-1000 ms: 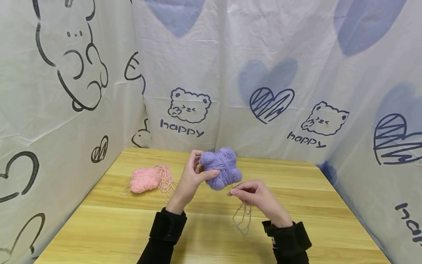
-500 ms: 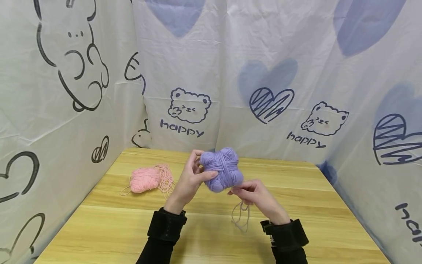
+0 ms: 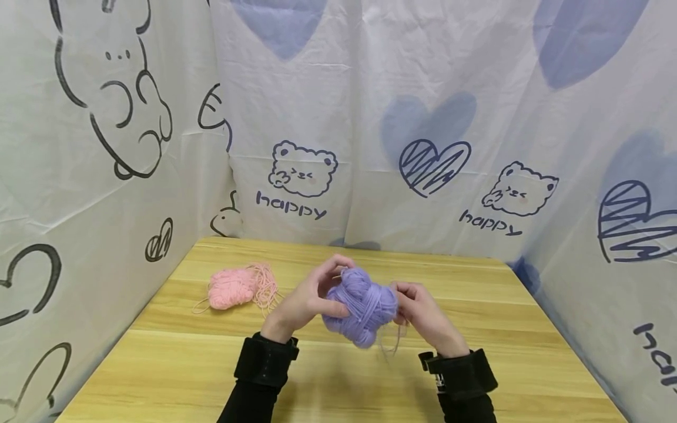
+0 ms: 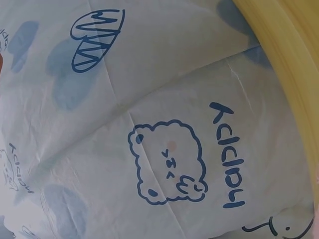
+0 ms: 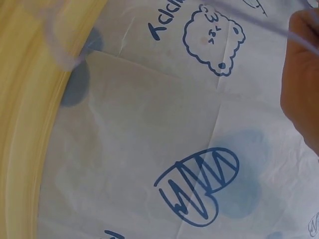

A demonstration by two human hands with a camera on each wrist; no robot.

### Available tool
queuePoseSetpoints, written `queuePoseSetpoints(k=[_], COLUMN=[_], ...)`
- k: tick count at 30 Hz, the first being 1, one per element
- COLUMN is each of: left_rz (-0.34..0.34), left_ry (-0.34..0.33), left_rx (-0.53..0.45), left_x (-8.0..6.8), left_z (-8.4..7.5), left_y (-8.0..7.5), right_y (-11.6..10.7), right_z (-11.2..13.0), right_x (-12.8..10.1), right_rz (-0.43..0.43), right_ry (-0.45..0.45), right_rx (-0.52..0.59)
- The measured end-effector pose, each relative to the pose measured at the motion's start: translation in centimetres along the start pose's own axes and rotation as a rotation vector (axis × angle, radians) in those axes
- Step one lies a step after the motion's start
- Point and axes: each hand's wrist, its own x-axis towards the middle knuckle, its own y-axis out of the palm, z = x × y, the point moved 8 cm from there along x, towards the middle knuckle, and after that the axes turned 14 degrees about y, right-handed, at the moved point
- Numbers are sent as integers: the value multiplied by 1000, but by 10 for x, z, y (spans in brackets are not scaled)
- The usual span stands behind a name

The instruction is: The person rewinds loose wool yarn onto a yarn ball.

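Purple yarn bundle (image 3: 364,308) between the grips, strand under control
The left grip (image 3: 309,299) is clamped on the bundle's near-left side, thumb across the wraps; the right grip (image 3: 425,317) is pinched together at the far side, apparently on the loose strand (image 5: 289,34), its fingertips partly masked by the bundle. Slack dangles just below the right grip, above the bench (image 3: 201,364). For a neat lay, I would turn the bundle with the left grip, thumb firm but not crushing, while the right grip draws the strand lightly taut, clear of snags. The pink yarn bundle (image 3: 231,288), left of the left grip, needs no touching.
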Motion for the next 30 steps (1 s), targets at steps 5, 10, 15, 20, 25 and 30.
queuePoseSetpoints(k=[5,10,15,20,25,30], left_rz=[30,27,14,-50,-169,-318], left_ry=[-40,-59,-83,-116,-115,-113], left_rx=[97,210,329,401,397,341], left_x=[-1,0,1,1,0,-2], left_z=[7,11,15,18,17,15], left_y=[1,-1,-4,-9,-18,-28], right_y=[-4,-5,-5,-2,2,8], right_z=[5,15,22,29,30,28], right_x=[-4,-9,-15,-20,-21,-20], right_rz=[-54,-102,-132,-157,-181,-158], right_ry=[-19,-96,-133,-154,-133,-125], right_rx=[79,69,44,10,-66,-141])
